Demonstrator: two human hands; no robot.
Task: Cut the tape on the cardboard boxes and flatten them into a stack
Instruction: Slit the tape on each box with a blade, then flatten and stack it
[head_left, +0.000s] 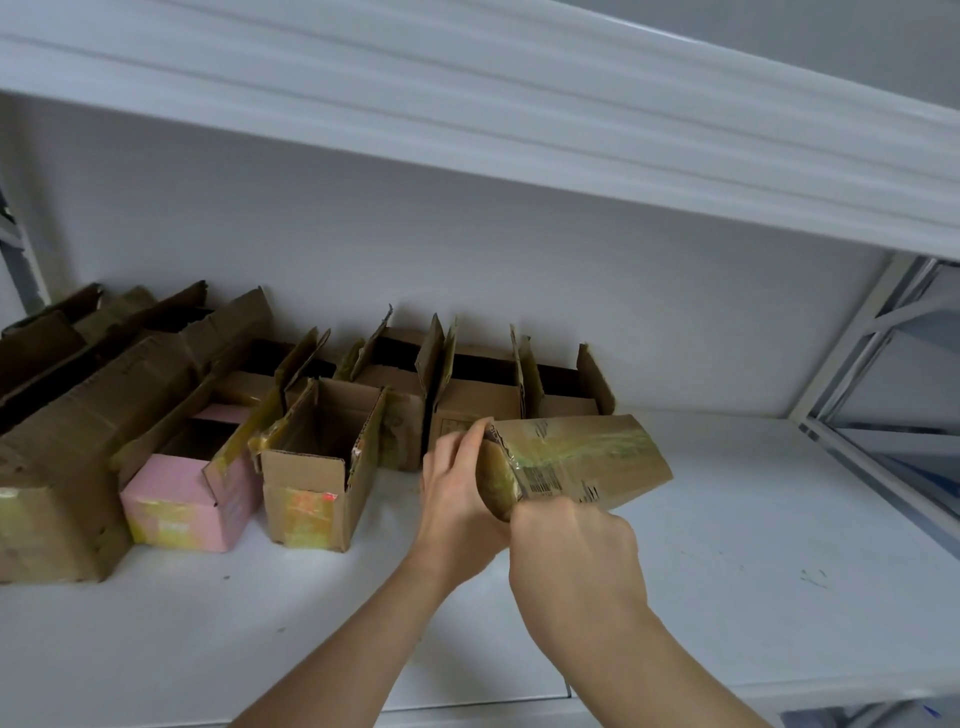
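A small taped cardboard box (587, 460) with a barcode label is held above the white shelf (753, 545), lying on its side. My left hand (457, 493) grips its taped left end. My right hand (571, 566) is curled at the box's lower near edge, just below the label; whatever it holds is hidden behind the hand. Several open cardboard boxes (317, 467) stand in a row along the back wall, flaps up, with yellowed tape on their fronts. A pink box (192, 499) stands among them.
A large brown box (57, 467) fills the shelf's left end. Another white shelf (519, 104) hangs close overhead. A white metal upright and braces (857, 353) close off the right side. The shelf's front edge (467, 709) runs under my forearms.
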